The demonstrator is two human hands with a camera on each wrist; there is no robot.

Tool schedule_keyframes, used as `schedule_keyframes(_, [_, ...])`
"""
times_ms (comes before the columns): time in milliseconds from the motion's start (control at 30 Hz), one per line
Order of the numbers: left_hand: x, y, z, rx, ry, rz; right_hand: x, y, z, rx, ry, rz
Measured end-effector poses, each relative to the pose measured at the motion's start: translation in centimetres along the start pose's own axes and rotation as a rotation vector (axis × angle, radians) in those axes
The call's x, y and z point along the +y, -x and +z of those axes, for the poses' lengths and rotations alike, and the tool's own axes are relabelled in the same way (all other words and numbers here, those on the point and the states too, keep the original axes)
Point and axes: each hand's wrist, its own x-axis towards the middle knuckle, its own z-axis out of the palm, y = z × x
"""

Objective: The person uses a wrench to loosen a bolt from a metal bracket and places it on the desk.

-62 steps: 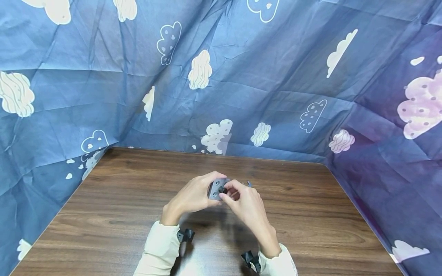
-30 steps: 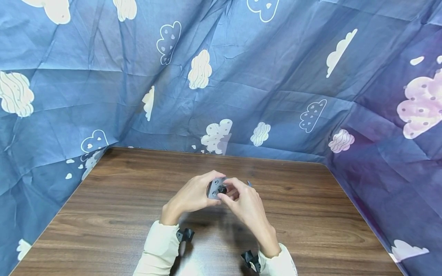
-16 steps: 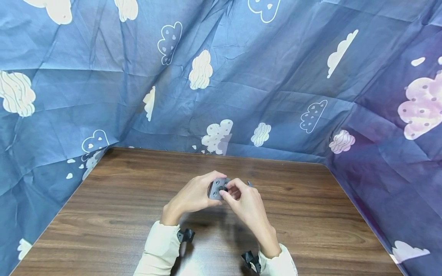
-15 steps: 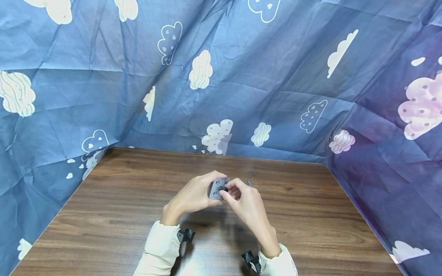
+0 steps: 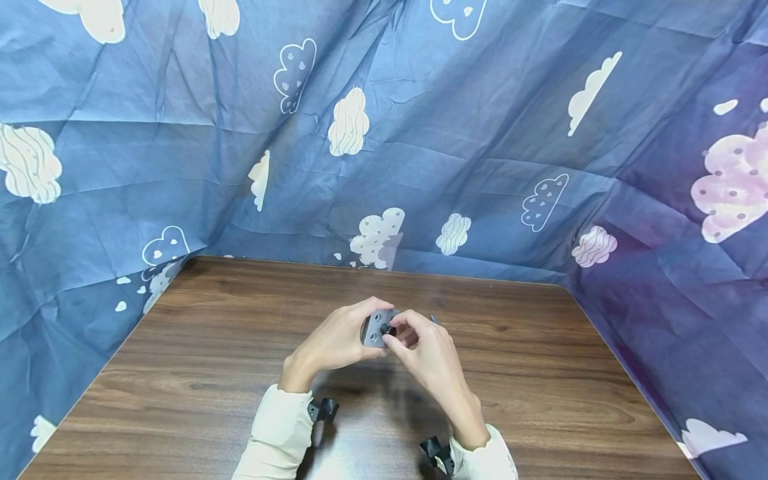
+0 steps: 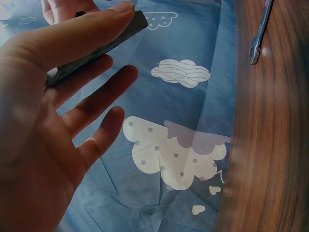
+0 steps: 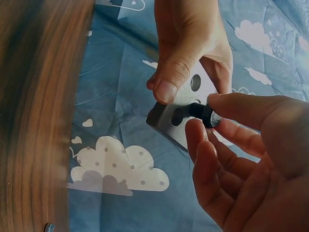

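My left hand [image 5: 336,339] grips a grey metal plate [image 5: 375,328] by its edges, between thumb and fingers, above the table. Round holes show in the face turned to my right. A black hex-head bolt [image 7: 209,116] stands out from that face, its shank pointing at the plate near a hole. How deep it sits is hard to tell. The right hand [image 5: 427,352] pinches the bolt's head between thumb and fingers. In the left wrist view the plate [image 6: 130,27] shows edge-on, with the bolt hidden.
An open-end wrench [image 6: 260,36] lies on the brown wooden table [image 5: 240,313] beyond my hands, mostly hidden behind the right hand in the head view. Blue cloud-print cloth [image 5: 480,133] hangs around the table's back and sides.
The right fingertips have shifted slightly around the bolt's head, covering more of it half a second ago than now. The left hand and the plate have stayed in nearly the same place.
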Motion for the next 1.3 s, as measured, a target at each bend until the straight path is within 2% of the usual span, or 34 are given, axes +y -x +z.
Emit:
schedule_keyframes(600, [-0.03,0.00,-0.06,-0.012,-0.007,-0.012,-0.09,0.10,-0.12,-0.008,0.009,-0.048])
schedule_keyframes(967, [0.03,-0.01,0.00,-0.001,-0.009,-0.004,-0.02,-0.03,-0.01,0.009,0.008,0.086])
schedule_keyframes(1300, [0.12,-0.03,-0.10,-0.011,-0.003,-0.016,0.05,-0.09,0.24,0.011,0.008,0.041])
